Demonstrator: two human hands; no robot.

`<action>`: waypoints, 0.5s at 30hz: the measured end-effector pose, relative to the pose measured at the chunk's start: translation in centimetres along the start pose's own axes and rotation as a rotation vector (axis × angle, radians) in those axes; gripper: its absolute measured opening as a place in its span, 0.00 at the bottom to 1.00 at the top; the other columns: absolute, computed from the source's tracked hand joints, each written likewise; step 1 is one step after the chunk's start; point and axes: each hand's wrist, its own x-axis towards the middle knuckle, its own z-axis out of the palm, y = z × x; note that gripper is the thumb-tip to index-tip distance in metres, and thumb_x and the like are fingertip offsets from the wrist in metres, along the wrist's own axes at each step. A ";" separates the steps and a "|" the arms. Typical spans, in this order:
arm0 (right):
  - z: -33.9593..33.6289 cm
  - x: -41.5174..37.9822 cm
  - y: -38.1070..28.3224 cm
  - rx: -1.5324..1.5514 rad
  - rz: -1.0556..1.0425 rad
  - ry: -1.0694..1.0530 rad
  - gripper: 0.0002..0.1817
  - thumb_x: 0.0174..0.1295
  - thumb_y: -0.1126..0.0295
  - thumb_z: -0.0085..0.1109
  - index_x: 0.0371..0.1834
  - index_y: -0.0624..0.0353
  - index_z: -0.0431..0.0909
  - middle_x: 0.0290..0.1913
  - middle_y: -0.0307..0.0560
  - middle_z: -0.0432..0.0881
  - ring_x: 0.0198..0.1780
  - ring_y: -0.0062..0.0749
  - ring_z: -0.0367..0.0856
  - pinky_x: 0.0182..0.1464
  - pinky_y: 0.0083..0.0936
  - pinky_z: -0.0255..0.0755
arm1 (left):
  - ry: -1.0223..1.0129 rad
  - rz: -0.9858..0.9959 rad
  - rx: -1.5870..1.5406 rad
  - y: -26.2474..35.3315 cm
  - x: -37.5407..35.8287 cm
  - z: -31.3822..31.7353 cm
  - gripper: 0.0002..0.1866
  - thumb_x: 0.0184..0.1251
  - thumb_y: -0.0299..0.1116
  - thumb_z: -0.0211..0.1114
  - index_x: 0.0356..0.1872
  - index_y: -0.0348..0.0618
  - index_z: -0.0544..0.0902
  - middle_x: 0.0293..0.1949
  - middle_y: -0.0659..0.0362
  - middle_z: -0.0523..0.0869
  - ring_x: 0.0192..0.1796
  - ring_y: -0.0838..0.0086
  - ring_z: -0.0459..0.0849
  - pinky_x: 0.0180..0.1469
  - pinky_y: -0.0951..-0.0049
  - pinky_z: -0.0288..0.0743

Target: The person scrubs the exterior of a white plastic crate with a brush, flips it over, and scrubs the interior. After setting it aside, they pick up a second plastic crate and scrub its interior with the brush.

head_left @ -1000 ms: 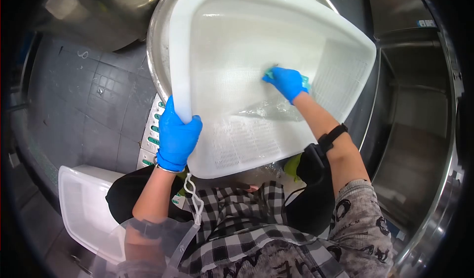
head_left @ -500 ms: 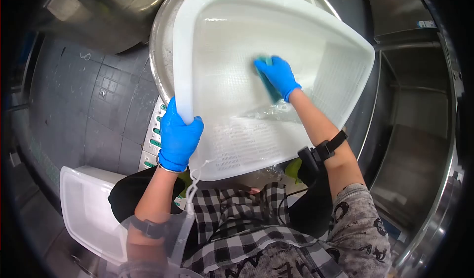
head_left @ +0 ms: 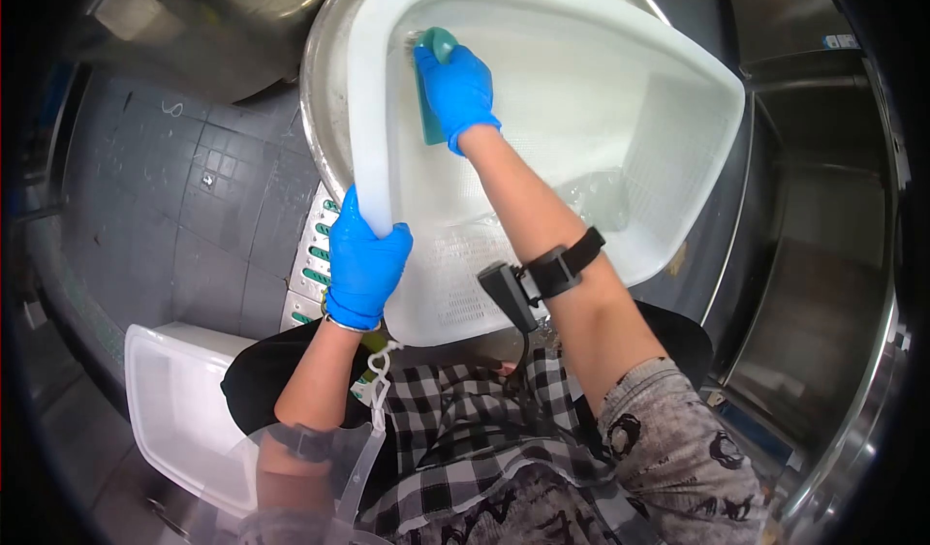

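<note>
A large white plastic basket (head_left: 542, 90) with perforated walls is tipped so that its inside faces me. My left hand (head_left: 366, 266), in a blue glove, is closed around its left rim near the lower corner. Inside the basket, my right hand (head_left: 459, 90), also gloved in blue, grips a green scrub brush (head_left: 432, 124). The brush lies against the basket's inner surface near the upper left corner, and its bristles barely show. Some water (head_left: 596, 196) pools in the lower right part of the basket.
Behind the basket stands a big round metal basin (head_left: 325, 90). A smaller white tub (head_left: 184, 390) sits at lower left. Steel shelving (head_left: 814, 206) lines the right side, and a metal drain grate (head_left: 308, 264) runs along the dark tiled floor (head_left: 213, 225).
My right hand has moved the brush from the basket's middle up and left to the upper left corner. The left hand keeps its hold on the rim, with the basket barely shifted.
</note>
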 end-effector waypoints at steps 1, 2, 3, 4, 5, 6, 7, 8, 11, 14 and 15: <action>-0.4 0.0 -0.1 -0.081 -0.082 -0.051 0.20 0.56 0.50 0.44 0.37 0.57 0.74 0.35 0.58 0.77 0.38 0.52 0.74 0.38 0.39 0.67 | -0.002 -0.056 -0.061 0.0 0.1 -0.1 0.20 0.42 0.22 0.56 0.43 0.35 0.70 0.31 0.49 0.79 0.34 0.67 0.80 0.36 0.72 0.73; -0.7 0.0 -0.4 -0.163 -0.171 -0.101 0.22 0.56 0.48 0.41 0.40 0.54 0.73 0.36 0.57 0.77 0.38 0.55 0.74 0.38 0.41 0.68 | 0.002 -0.050 -0.061 0.4 -0.2 0.1 0.20 0.42 0.22 0.56 0.43 0.35 0.70 0.31 0.49 0.79 0.34 0.67 0.80 0.36 0.72 0.73; -0.1 -1.6 1.6 -0.186 -0.241 -0.069 0.22 0.56 0.48 0.41 0.43 0.52 0.72 0.36 0.56 0.77 0.38 0.54 0.74 0.39 0.41 0.68 | -0.004 -0.041 -0.079 0.9 -0.4 0.5 0.21 0.42 0.22 0.56 0.44 0.35 0.70 0.32 0.49 0.79 0.34 0.67 0.80 0.36 0.72 0.73; 0.6 -3.5 3.8 -0.136 -0.207 -0.033 0.22 0.56 0.49 0.42 0.45 0.52 0.70 0.36 0.57 0.76 0.38 0.53 0.74 0.40 0.41 0.69 | -0.016 -0.037 -0.098 1.2 -0.6 0.8 0.21 0.42 0.22 0.56 0.44 0.35 0.70 0.32 0.49 0.79 0.34 0.67 0.80 0.36 0.72 0.73; 1.0 -5.1 5.8 -0.134 -0.205 -0.027 0.21 0.56 0.50 0.43 0.44 0.54 0.71 0.36 0.57 0.76 0.38 0.54 0.74 0.39 0.40 0.69 | -0.030 -0.023 -0.138 0.9 -0.6 1.0 0.21 0.42 0.22 0.56 0.44 0.35 0.70 0.32 0.49 0.80 0.34 0.66 0.80 0.36 0.72 0.73; 1.2 -5.9 6.7 -0.133 -0.207 -0.020 0.21 0.56 0.51 0.44 0.43 0.55 0.71 0.36 0.58 0.76 0.38 0.54 0.74 0.39 0.40 0.69 | -0.031 -0.020 -0.142 0.7 -0.7 1.3 0.21 0.42 0.22 0.56 0.44 0.35 0.70 0.32 0.49 0.80 0.34 0.66 0.80 0.36 0.72 0.73; 0.6 -5.0 5.1 -0.133 -0.208 -0.014 0.21 0.56 0.51 0.44 0.43 0.55 0.71 0.36 0.58 0.76 0.38 0.54 0.74 0.39 0.40 0.69 | -0.008 -0.021 -0.100 0.6 -0.8 1.4 0.21 0.42 0.22 0.56 0.44 0.35 0.70 0.32 0.49 0.79 0.34 0.67 0.80 0.36 0.72 0.73; 0.2 -3.1 3.5 -0.070 -0.177 -0.046 0.20 0.56 0.52 0.45 0.41 0.56 0.72 0.35 0.58 0.76 0.37 0.54 0.74 0.38 0.40 0.68 | 0.011 -0.027 -0.047 0.3 -0.8 1.4 0.21 0.42 0.22 0.56 0.44 0.35 0.70 0.33 0.49 0.79 0.35 0.67 0.80 0.36 0.72 0.73; -1.5 -0.3 -1.4 0.005 -0.060 -0.086 0.18 0.57 0.55 0.45 0.38 0.59 0.72 0.35 0.60 0.75 0.37 0.56 0.73 0.37 0.40 0.68 | -0.011 -0.038 -0.060 -0.4 -0.5 0.8 0.22 0.42 0.22 0.57 0.45 0.34 0.70 0.33 0.49 0.79 0.35 0.66 0.80 0.36 0.72 0.73; -0.3 -4.1 2.0 -0.049 -0.073 -0.123 0.20 0.57 0.54 0.44 0.46 0.56 0.69 0.42 0.57 0.74 0.43 0.53 0.72 0.44 0.38 0.67 | 0.014 0.027 -0.005 0.5 -0.8 1.0 0.22 0.42 0.22 0.57 0.45 0.34 0.70 0.33 0.50 0.79 0.35 0.67 0.80 0.35 0.71 0.73; 0.6 -6.0 4.7 -0.036 -0.048 -0.214 0.23 0.57 0.53 0.43 0.52 0.53 0.65 0.50 0.53 0.70 0.48 0.50 0.71 0.50 0.36 0.65 | 0.005 0.025 -0.054 0.8 -0.7 1.1 0.21 0.42 0.22 0.57 0.44 0.35 0.70 0.32 0.50 0.79 0.34 0.67 0.80 0.35 0.71 0.73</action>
